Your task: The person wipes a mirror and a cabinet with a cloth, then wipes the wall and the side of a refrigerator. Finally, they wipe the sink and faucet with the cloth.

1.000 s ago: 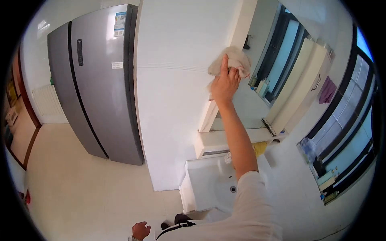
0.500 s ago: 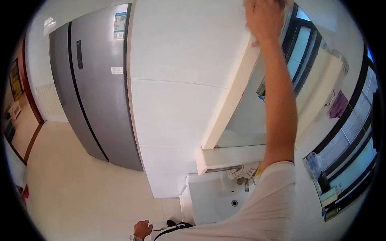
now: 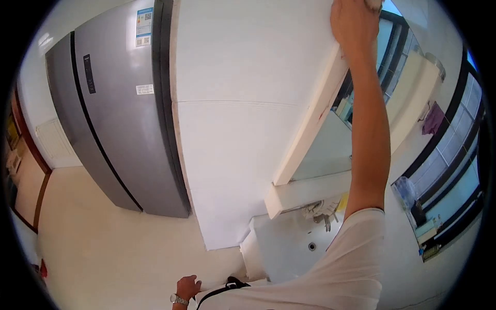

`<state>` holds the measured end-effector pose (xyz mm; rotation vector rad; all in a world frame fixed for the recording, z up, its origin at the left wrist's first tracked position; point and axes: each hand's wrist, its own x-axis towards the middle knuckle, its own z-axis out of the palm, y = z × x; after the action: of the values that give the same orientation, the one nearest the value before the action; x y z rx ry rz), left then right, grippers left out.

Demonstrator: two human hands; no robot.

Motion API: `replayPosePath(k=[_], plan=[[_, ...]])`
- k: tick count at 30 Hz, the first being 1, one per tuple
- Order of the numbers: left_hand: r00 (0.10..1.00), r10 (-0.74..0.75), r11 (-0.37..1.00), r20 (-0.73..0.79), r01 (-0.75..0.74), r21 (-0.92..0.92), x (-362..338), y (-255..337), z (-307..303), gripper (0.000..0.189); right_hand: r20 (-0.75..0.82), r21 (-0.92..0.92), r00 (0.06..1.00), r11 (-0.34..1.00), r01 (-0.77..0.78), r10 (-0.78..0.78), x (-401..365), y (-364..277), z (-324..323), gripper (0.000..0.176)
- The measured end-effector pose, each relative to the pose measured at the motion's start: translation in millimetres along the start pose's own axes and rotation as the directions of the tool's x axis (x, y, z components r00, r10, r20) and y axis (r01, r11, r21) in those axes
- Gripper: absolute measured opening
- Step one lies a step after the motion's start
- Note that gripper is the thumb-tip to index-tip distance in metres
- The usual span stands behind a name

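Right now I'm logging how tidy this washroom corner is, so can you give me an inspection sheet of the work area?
Surface: white mirror frame, tilted in view, mirror beside it.
Job's things: cloth, only a beige scrap shows at the picture's top edge.
Clutter: sink with tap under the shelf.
Grips: right hand raised to the frame's top by the cloth, its grip cut off; left hand low, loose, empty, watch on the wrist.
Cables: nothing seen.
Surroundings: grey fridge at left, white wall, window and a purple rag at right.
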<state>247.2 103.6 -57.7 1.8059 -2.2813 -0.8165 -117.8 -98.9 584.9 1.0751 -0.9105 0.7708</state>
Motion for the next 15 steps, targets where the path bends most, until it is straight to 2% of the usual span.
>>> replayPosePath(k=[2,4,6,8,10,12,14,15], plan=[[1.000,0.006,1.000,0.019,-0.006,0.000,-9.3,-20.2,-7.5,0.031,0.008,0.052,1.000,0.998,0.020,-0.021,-22.1,-6.8,-5.4,0.034],[1.000,0.010,1.000,0.028,-0.010,-0.008,-19.3,-42.5,-14.7,0.032,0.203,0.096,0.977,0.991,-0.091,0.070,-72.4,-7.6,10.7,0.043],[0.997,0.023,0.998,0.067,-0.027,0.052,-29.0,-65.6,-16.5,0.034,0.477,0.005,0.860,0.979,-0.206,0.179,-102.3,-37.2,-8.5,0.040],[0.994,0.011,0.996,0.106,-0.019,0.082,-32.8,-89.2,-14.7,0.037,0.306,0.013,0.952,1.000,-0.009,0.004,-120.0,-71.9,-33.6,0.043],[0.983,0.039,0.994,0.182,-0.056,0.091,-32.4,-105.8,-13.7,0.038,0.314,0.196,0.947,0.981,0.007,-0.070,-135.0,-104.9,-38.6,0.046],[0.986,0.125,0.989,0.109,-0.132,0.061,-29.7,-113.1,-10.1,0.034,0.243,0.501,0.958,0.865,0.010,-0.152,-134.5,-127.4,-27.7,0.045],[0.970,0.237,0.968,0.048,-0.240,0.079,-19.6,-123.8,-0.5,0.037,0.189,0.512,0.961,0.856,0.079,-0.202,-108.6,-144.7,-27.2,0.044],[0.973,0.211,0.971,0.094,-0.220,0.092,-16.2,-110.3,-13.1,0.037,0.137,0.531,0.959,0.836,0.140,-0.247,-92.1,-151.6,-26.0,0.042]])
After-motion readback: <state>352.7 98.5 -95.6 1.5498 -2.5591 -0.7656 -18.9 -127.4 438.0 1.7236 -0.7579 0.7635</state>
